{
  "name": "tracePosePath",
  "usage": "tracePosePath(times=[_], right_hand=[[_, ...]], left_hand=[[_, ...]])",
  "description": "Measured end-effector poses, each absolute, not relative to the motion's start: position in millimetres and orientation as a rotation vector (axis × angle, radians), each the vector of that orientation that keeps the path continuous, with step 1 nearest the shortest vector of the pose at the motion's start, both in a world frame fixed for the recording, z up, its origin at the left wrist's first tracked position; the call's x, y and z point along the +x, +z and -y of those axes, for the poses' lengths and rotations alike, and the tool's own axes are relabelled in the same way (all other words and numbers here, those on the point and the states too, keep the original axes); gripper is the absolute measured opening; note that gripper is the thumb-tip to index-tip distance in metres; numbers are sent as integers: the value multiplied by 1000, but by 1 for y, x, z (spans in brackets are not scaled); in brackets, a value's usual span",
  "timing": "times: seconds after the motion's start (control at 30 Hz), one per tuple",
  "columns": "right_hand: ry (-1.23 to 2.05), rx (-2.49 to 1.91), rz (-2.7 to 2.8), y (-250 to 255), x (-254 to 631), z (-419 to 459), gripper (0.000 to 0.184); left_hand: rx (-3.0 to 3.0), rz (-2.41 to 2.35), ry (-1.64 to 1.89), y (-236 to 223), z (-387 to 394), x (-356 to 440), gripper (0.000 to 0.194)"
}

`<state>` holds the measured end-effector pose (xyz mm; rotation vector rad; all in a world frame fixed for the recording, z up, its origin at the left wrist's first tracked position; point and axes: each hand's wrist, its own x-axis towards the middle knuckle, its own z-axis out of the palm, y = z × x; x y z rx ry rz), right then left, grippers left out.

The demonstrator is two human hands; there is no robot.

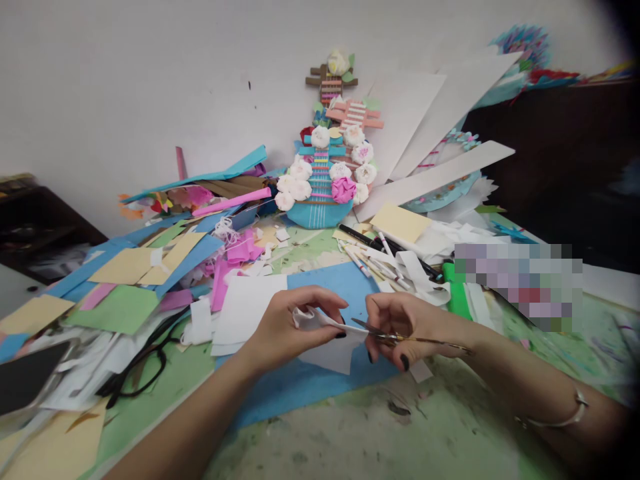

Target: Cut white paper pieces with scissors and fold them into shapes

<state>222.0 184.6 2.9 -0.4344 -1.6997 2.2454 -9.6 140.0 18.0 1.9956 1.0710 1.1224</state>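
Observation:
My left hand (300, 320) pinches a folded piece of white paper (327, 350), part of which hangs below the fingers. Fingers of my right hand (407, 327) are wrapped round a pair of scissors (387, 337), with the blades pointing left at the paper's right edge. Whether the blades are cutting into the paper I cannot tell. Beneath both hands lies a blue sheet (270, 393), and a stack of white sheets (245, 310) rests on its left part. A small white scrap (421, 371) is under my right hand.
At the back a blue paper instrument (320, 210) with paper flowers leans on the wall. Pens and sticks (370, 257) lie right of centre. Coloured paper pieces (117, 310), black-framed glasses (145, 367) and a phone (30, 380) are on the left. A green roll (455, 290) lies right.

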Motion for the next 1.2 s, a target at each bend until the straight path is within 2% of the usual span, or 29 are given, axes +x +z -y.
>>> tracePosePath(times=[0.97, 1.2], right_hand=[[2144, -609, 1778, -3, 222, -188, 50], [2227, -504, 1658, -6, 223, -192, 53]], left_hand=[[2001, -1112, 1156, 19, -141, -10, 23], [1822, -966, 1057, 22, -148, -29, 41]])
